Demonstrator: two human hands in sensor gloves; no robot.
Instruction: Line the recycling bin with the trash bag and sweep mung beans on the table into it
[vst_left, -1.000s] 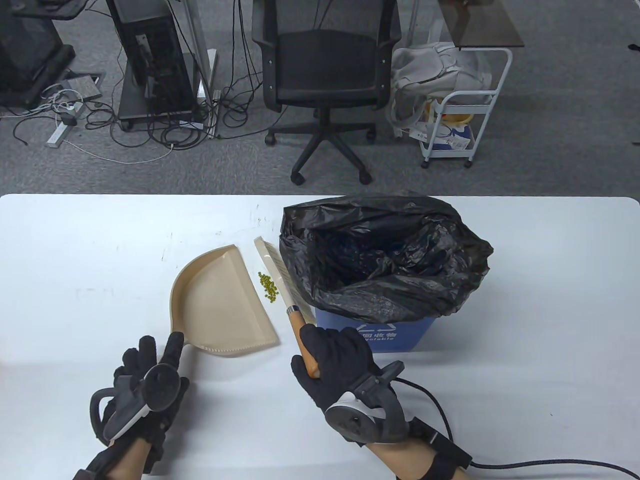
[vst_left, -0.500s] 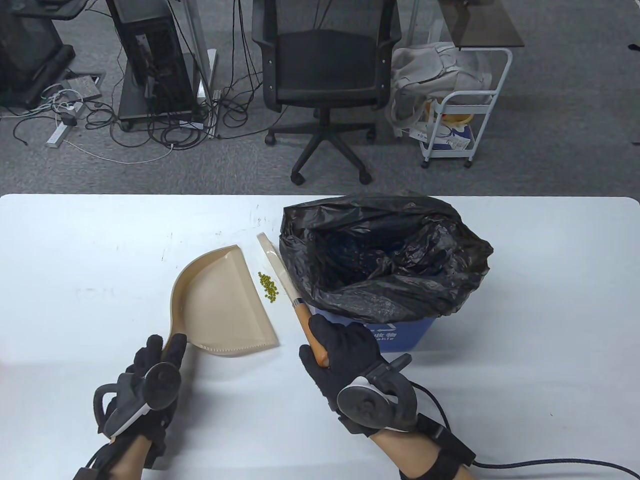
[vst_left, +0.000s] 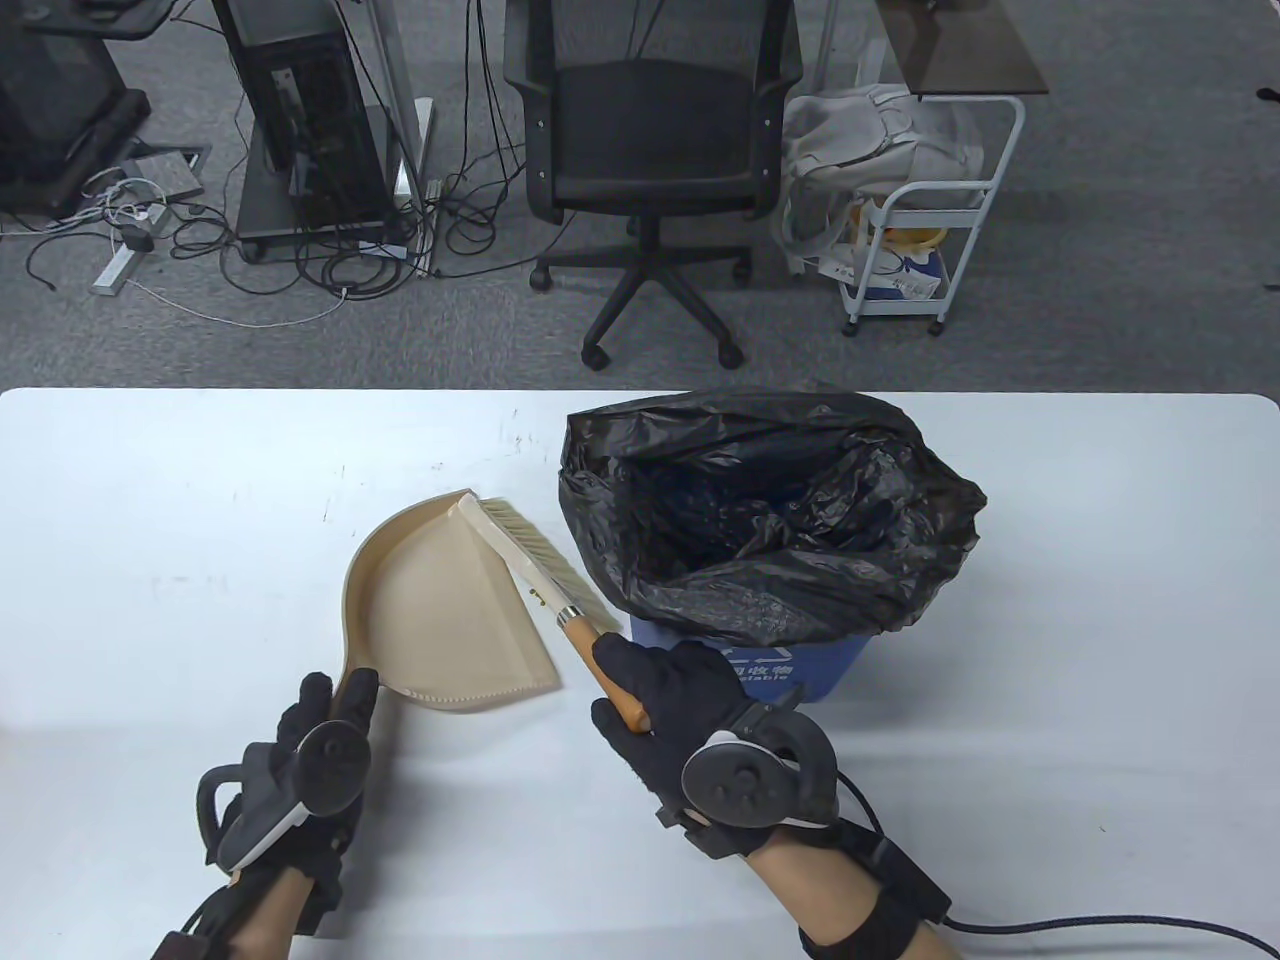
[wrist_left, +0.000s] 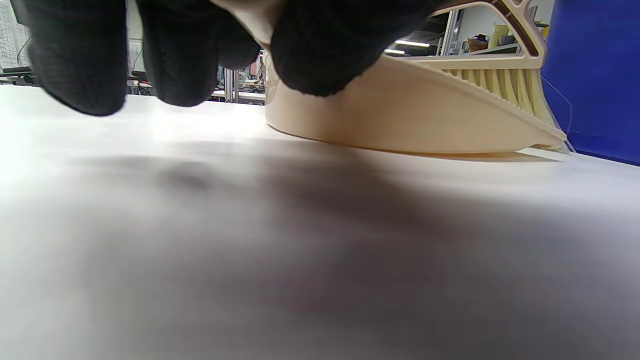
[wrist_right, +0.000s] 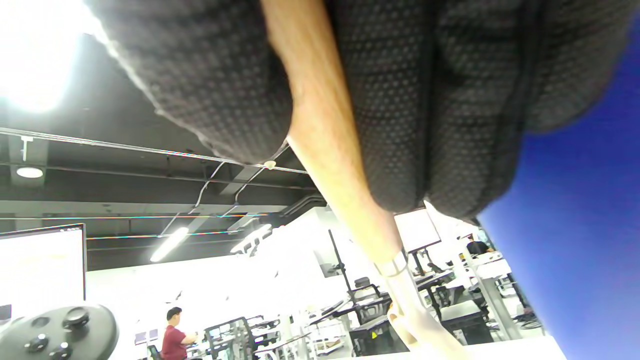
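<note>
Right hand (vst_left: 690, 700) is gripping a brush (vst_left: 535, 565) at the dustpan (vst_left: 440, 600) lip; left hand (vst_left: 310, 760) fingers (wrist_left: 315, 50) are pinching the dustpan handle on the counter (vst_left: 150, 560)

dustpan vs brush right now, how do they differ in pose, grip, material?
Pose: the dustpan lies flat on the table; the brush is tilted, head along the pan's open edge.
Grip: the left hand holds the dustpan's handle; the right hand grips the brush's handle.
Material: the dustpan looks all beige plastic; the brush has a wooden handle and pale bristles.
Shared: both beige, both beside the lined bin.
</note>
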